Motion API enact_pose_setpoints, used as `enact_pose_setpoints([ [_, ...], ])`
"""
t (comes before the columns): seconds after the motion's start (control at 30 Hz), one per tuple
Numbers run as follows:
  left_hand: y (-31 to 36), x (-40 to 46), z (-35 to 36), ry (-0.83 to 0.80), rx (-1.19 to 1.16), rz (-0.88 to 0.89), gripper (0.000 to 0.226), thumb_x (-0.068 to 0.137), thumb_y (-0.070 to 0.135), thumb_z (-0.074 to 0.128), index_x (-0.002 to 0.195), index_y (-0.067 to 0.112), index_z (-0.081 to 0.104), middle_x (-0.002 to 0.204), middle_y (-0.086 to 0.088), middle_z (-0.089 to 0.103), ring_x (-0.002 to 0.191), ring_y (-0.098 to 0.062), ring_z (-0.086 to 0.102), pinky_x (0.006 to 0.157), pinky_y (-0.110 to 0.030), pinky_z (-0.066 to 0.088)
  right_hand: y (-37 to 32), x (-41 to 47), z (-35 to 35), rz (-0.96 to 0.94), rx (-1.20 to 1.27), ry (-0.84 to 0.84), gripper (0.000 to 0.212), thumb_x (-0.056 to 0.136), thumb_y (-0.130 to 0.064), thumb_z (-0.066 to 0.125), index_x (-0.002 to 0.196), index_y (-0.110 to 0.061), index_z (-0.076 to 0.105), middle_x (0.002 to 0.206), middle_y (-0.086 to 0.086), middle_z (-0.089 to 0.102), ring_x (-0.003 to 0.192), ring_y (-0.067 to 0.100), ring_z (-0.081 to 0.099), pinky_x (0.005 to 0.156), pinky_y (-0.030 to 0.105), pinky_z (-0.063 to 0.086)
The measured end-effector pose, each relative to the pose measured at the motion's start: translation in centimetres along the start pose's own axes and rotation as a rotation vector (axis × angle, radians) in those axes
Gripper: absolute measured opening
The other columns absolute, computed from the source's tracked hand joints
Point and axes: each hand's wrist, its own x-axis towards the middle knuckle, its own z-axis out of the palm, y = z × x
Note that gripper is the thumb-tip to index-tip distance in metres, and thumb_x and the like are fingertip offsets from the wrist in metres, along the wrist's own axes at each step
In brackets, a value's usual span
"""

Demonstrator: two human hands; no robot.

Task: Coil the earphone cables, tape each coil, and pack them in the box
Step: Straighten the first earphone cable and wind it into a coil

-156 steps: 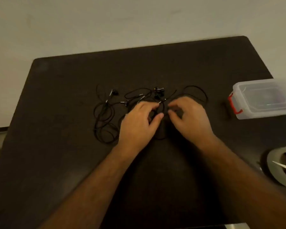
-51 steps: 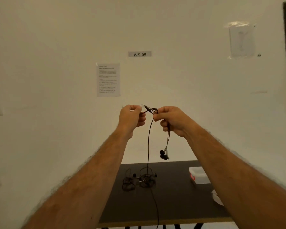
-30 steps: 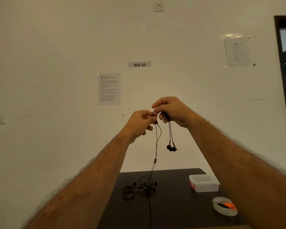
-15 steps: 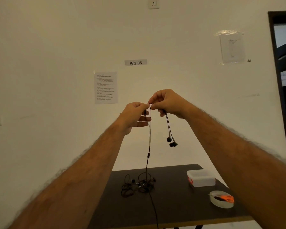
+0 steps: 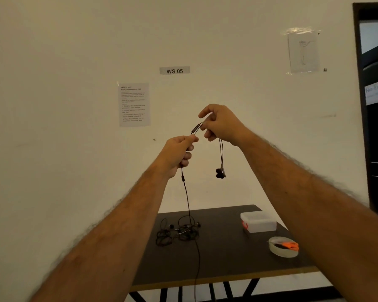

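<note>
I hold one black earphone cable [image 5: 186, 192] up in the air in front of the wall. My right hand [image 5: 222, 125] pinches it near the inline remote, and its two earbuds [image 5: 220, 172] dangle below that hand. My left hand [image 5: 179, 153] grips the cable lower and to the left, the rest hanging down past the table's front edge. Down on the dark table [image 5: 223, 253] lies a tangle of other black earphones [image 5: 177, 233]. The clear plastic box [image 5: 259, 222] with a red latch stands shut at the table's right.
A roll of clear tape [image 5: 283, 249] lies near the table's right front, with orange-handled scissors [image 5: 289, 245] on top of it. The wall behind carries a "WS 05" label and a printed sheet. A dark doorway is at the far right.
Both hands lifted one earphone from the pile into the air. In the last half second my left hand slid down and left along the cable, drawing a short stretch taut between my hands.
</note>
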Motion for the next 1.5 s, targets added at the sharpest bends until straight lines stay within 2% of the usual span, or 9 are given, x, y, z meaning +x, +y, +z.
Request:
enact_pose_setpoints([
  [0.13,0.6,0.1,-0.4,0.052,0.21,0.075,0.026,0.1,0.033,0.055,0.091,0.013,0.07,0.075,0.0,0.048,0.054,-0.009,0.034,0.042,-0.018,0.027,0.6,-0.8,0.0,0.155,0.194,-0.252,0.041,0.09,0.003,0.057,0.127,-0.012,0.05,0.096,0.016,0.07,0.069,0.018,0.069,0.074,0.039,0.06],
  [0.23,0.6,0.5,-0.1,0.052,0.418,0.129,0.031,0.098,0.031,0.057,0.078,0.009,0.065,0.073,-0.006,0.051,0.059,-0.015,0.037,0.045,-0.022,0.029,0.8,-1.3,0.6,0.15,0.071,-0.417,0.046,0.087,-0.004,0.067,0.128,-0.018,0.051,0.102,0.014,0.072,0.085,0.021,0.071,0.081,0.038,0.056],
  [0.33,0.3,0.8,0.0,0.047,0.48,0.143,0.036,0.097,0.033,0.057,0.082,0.001,0.067,0.074,-0.011,0.047,0.057,-0.017,0.032,0.046,-0.026,0.027,1.0,-1.5,1.3,0.134,0.037,-0.433,0.035,0.085,0.001,0.065,0.117,-0.012,0.06,0.089,0.01,0.071,0.068,0.018,0.065,0.072,0.034,0.054],
  [0.63,-0.8,0.1,-1.4,-0.047,0.324,0.044,0.036,0.1,0.044,0.051,0.097,0.011,0.066,0.066,0.003,0.042,0.047,-0.007,0.031,0.044,-0.018,0.029,2.7,-1.8,1.1,0.072,-0.06,-0.159,0.009,0.091,-0.016,0.066,0.089,-0.008,0.071,0.061,0.0,0.052,0.055,0.013,0.044,0.051,0.025,0.041],
  [0.83,-1.1,-0.5,-1.7,-0.143,0.215,-0.057,0.028,0.1,0.035,0.054,0.098,0.01,0.068,0.067,0.002,0.053,0.057,-0.009,0.053,0.061,-0.027,0.055,3.6,-1.9,1.4,0.135,0.093,0.044,0.01,0.092,-0.014,0.061,0.087,-0.008,0.069,0.061,0.002,0.057,0.055,0.014,0.05,0.054,0.028,0.049],
  [1.03,-2.3,-1.2,-2.6,-0.193,0.256,-0.104,0.031,0.102,0.038,0.048,0.099,0.013,0.067,0.076,0.002,0.055,0.053,-0.006,0.045,0.041,-0.015,0.03,4.1,-1.9,0.7,0.206,0.231,0.173,0.011,0.095,-0.011,0.056,0.098,-0.007,0.065,0.07,0.009,0.069,0.049,0.019,0.066,0.057,0.031,0.053],
  [1.33,-1.6,-1.2,-2.2,-0.171,0.289,-0.049,0.033,0.103,0.038,0.047,0.097,0.013,0.068,0.065,0.006,0.044,0.049,-0.006,0.03,0.044,-0.018,0.026,3.6,-3.4,0.2,0.249,0.145,-0.33,0.043,0.083,-0.001,0.07,0.122,-0.016,0.057,0.081,0.013,0.068,0.056,0.017,0.058,0.065,0.033,0.055],
  [1.4,-1.5,-1.2,-1.8,-0.18,0.304,-0.053,0.033,0.103,0.038,0.047,0.097,0.013,0.068,0.065,0.006,0.043,0.048,-0.006,0.03,0.045,-0.019,0.027,3.3,-3.5,0.6,0.23,0.162,-0.457,0.04,0.085,-0.005,0.071,0.122,-0.017,0.058,0.078,0.009,0.068,0.056,0.014,0.055,0.065,0.031,0.055],
  [1.5,-1.5,-1.3,-1.4,-0.2,0.304,-0.06,0.034,0.103,0.039,0.045,0.099,0.013,0.068,0.065,0.005,0.043,0.048,-0.005,0.03,0.044,-0.017,0.029,2.9,-3.5,1.3,0.162,0.13,-0.455,0.024,0.088,-0.011,0.07,0.112,-0.011,0.066,0.071,0.003,0.067,0.056,0.012,0.051,0.06,0.027,0.053],
])
